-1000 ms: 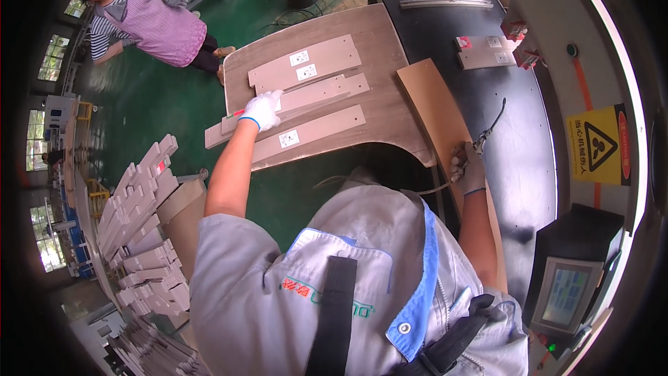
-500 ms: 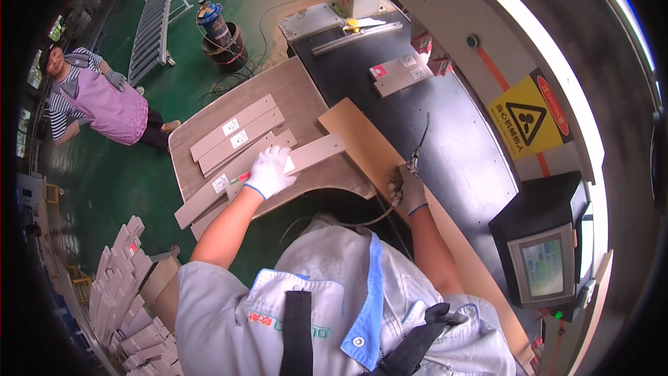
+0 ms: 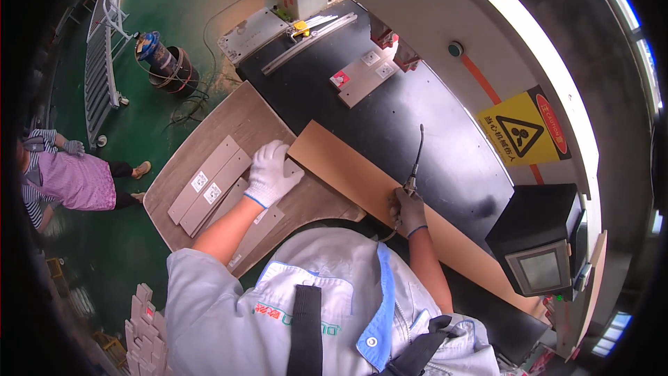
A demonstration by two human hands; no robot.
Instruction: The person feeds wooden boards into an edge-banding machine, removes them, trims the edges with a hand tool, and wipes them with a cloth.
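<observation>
My left hand (image 3: 270, 173), in a white knit glove, is over the curved wooden table, fingers apart, beside the near end of a long tan board (image 3: 348, 172). Beneath its wrist and forearm lie short brown-grey boards (image 3: 259, 231), partly hidden by the arm. More such boards with white labels (image 3: 212, 174) lie to its left. My right hand (image 3: 409, 212), in a grey glove, is closed around an air blow gun (image 3: 413, 179), its thin black nozzle pointing up and away above the long board. A hose trails from the hand toward my body.
The curved wooden table (image 3: 209, 129) abuts a black machine bed (image 3: 445, 143) holding short labelled boards (image 3: 365, 78). A machine frame with a control screen (image 3: 541, 269) stands right. A person in a pink apron (image 3: 73, 179) is at left, near a blue-topped machine (image 3: 153, 52). Stacked boards (image 3: 146, 331) stand lower left.
The view has turned, so the surroundings shift left. The short board that stretched right from under my left hand no longer shows there. My right hand still holds the blow gun.
</observation>
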